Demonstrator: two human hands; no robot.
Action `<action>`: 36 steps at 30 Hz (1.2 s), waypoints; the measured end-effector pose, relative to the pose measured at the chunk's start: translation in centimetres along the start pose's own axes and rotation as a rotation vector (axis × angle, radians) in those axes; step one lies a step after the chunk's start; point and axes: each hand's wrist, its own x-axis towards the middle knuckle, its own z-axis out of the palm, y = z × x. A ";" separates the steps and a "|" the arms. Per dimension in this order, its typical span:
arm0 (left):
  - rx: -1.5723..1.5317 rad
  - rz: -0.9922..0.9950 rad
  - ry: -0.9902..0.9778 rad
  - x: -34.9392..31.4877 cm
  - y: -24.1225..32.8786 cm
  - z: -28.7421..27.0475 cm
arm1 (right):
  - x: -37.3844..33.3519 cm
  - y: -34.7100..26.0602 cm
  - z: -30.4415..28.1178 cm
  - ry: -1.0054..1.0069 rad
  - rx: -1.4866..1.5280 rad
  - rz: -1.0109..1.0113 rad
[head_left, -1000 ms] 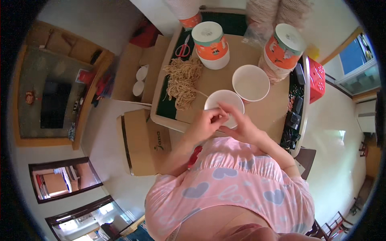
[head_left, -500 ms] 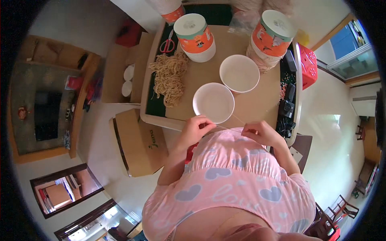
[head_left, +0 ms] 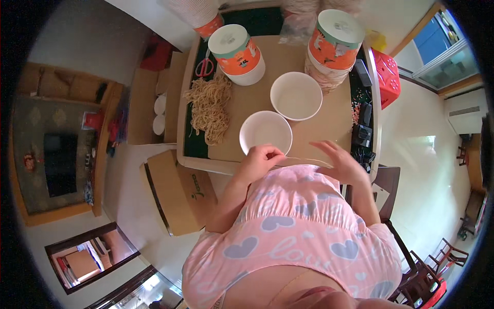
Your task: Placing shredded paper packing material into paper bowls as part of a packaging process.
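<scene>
Head camera, looking straight down, and both hands are working at the near edge of the table [head_left: 329, 123]. The left hand [head_left: 260, 160] is curled tight, fingertips pinched onto one end of a thin pale strand [head_left: 309, 160]. That strand runs across toward three o'clock to the right hand [head_left: 339, 162], whose fingers are spread loosely with the strand passing under them; whether it actually grips it, I cannot tell. The strand is stretched between the two hands, just above the pink top with hearts [head_left: 293, 226].

Right at twelve o'clock of the left hand sits a white paper bowl [head_left: 265, 133], just beside the knuckles. Up at one o'clock from that, a second white bowl [head_left: 296, 96], the two rims close together.

At ten o'clock from the near bowl lies a loose heap of tan strands [head_left: 210, 105] on the dark green mat [head_left: 191, 144]. Above the heap, red-handled scissors [head_left: 205, 67]. Further back, a tub with an orange band and a white lid [head_left: 235, 51] at eleven o'clock, and another orange tub [head_left: 334, 36] at one o'clock atop a stack of cups.

Off the table at three o'clock, a red plastic basket [head_left: 386, 77]. On the floor at eight o'clock, a brown cardboard box [head_left: 177, 193].
</scene>
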 end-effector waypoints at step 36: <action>-0.272 -0.048 -0.004 2.3 -1.6 1.2 | 4.8 -0.7 6.8 0.176 0.424 0.174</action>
